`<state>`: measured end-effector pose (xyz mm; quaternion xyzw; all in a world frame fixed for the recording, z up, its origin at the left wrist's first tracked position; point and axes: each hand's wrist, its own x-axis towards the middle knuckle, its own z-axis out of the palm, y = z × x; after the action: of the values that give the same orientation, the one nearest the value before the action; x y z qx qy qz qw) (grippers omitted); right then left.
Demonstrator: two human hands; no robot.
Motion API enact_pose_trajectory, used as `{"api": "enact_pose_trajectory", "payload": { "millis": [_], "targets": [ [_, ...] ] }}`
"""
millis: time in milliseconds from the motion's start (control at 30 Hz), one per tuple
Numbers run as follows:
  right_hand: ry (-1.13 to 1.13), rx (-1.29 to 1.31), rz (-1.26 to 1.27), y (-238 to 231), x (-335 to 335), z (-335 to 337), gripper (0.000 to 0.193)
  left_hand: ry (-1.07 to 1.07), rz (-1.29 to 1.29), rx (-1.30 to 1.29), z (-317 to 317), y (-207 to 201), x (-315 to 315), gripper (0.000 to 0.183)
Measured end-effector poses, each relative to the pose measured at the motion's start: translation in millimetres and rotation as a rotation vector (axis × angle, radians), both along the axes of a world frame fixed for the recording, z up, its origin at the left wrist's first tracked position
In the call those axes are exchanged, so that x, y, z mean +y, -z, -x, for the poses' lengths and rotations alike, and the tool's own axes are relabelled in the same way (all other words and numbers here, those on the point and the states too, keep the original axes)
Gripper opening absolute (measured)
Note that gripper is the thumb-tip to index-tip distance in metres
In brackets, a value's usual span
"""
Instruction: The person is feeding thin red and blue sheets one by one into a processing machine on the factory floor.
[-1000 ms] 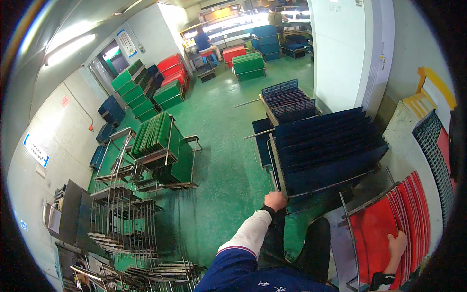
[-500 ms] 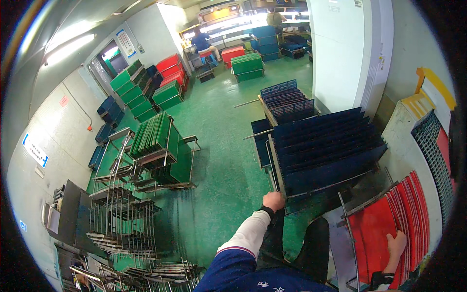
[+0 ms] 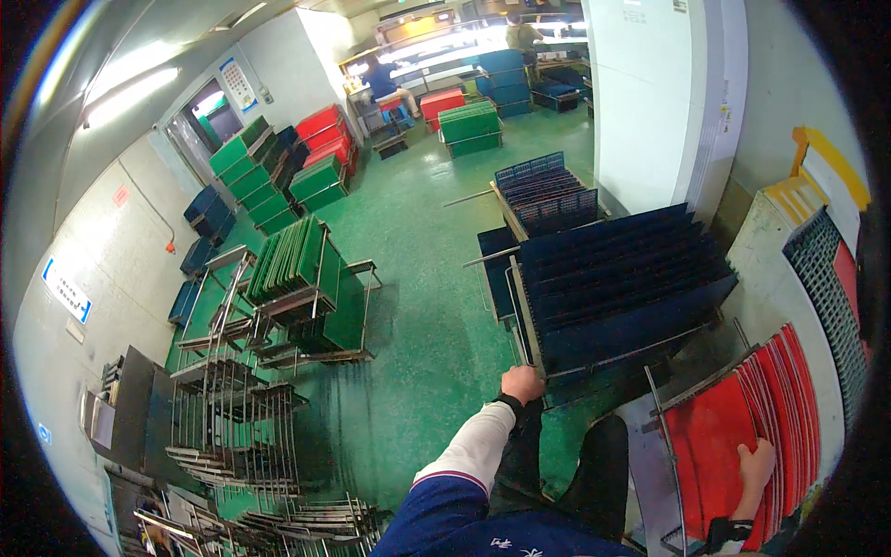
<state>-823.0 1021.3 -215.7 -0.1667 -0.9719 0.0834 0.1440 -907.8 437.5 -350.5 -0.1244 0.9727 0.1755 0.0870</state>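
My left hand (image 3: pixel 522 382) is closed round the near left corner of a metal rack frame (image 3: pixel 527 348). That rack holds several upright dark blue panels (image 3: pixel 631 278), tightly spaced. Over at the lower right, my right hand (image 3: pixel 757 467) is at the edge of a red panel (image 3: pixel 705 446), its thumb on the front side and its fingers bent and partly hidden. More thin red panels (image 3: pixel 789 408) stand close together behind that one, in a rack with a metal rod (image 3: pixel 665 455) at its left.
Racks of green panels (image 3: pixel 283 260) and bare metal racks (image 3: pixel 237 418) stand to the left across the green floor (image 3: pixel 418 278). Another dark blue rack (image 3: pixel 543 190) stands beyond mine. A white pillar (image 3: pixel 645 102) rises behind it. Two people sit at a lit bench far back.
Both hands keep their places on the rack frame and the red panel. The view shifts very slightly; a far person at the bench leans a little.
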Motion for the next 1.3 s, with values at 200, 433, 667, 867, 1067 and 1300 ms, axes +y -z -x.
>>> {"api": "enact_pose_trajectory", "payload": {
  "millis": [200,433,667,867,1067,1300],
  "targets": [
    [0.035,-0.127,0.067,-25,-20,1,0.034,0.002,0.001,-0.016,-1,-2,-2,0.030],
    [0.011,-0.058,-0.007,-12,-11,0,0.032,0.014,0.008,-0.019,0,2,-2,0.028],
    [0.016,-0.116,0.058,-10,-4,4,0.039,-0.021,-0.017,-0.003,0,9,-4,0.029],
    [0.047,-0.224,0.090,-13,-3,4,0.052,-0.016,-0.004,-0.025,1,5,-1,0.031],
    [0.047,-0.142,0.037,-11,-8,1,0.041,-0.012,0.001,-0.040,1,4,-2,0.034],
    [0.042,-0.162,0.016,-24,-18,0,0.040,-0.010,0.005,-0.043,1,1,-1,0.035]
  ]
}}
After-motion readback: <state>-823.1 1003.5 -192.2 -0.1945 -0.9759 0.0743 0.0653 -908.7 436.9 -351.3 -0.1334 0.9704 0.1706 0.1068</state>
